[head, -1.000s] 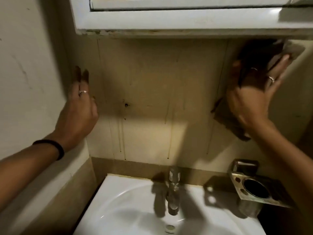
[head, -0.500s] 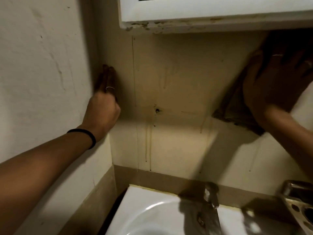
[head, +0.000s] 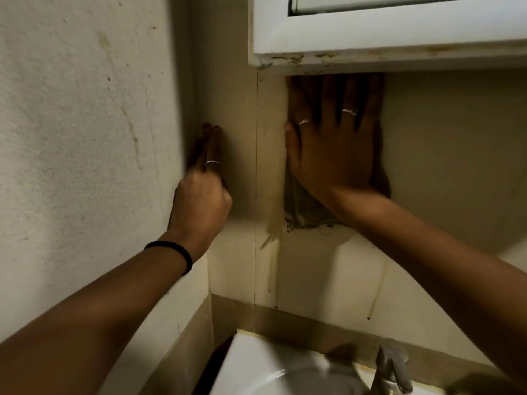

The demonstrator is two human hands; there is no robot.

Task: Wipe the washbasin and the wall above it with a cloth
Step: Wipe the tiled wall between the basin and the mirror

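My right hand (head: 333, 143) lies flat with spread fingers on a brownish cloth (head: 302, 206), pressing it against the beige back wall (head: 442, 166) just under the cabinet. The cloth's frayed lower edge hangs out below my palm. My left hand (head: 202, 192) reaches into the corner, its straight fingers touching the wall there. The white washbasin (head: 256, 366) shows at the bottom, partly cut off by the frame edge.
A white cabinet (head: 385, 32) with a chipped lower edge overhangs the wall at top right. A metal tap (head: 390, 366) stands at the basin's back rim. The rough plaster side wall (head: 85, 138) fills the left. Brown drip stains (head: 376, 289) run down the back wall.
My right hand has slid the cloth leftward along the wall under the cabinet, toward the corner. My left hand stays braced in the corner. The view has shifted left.
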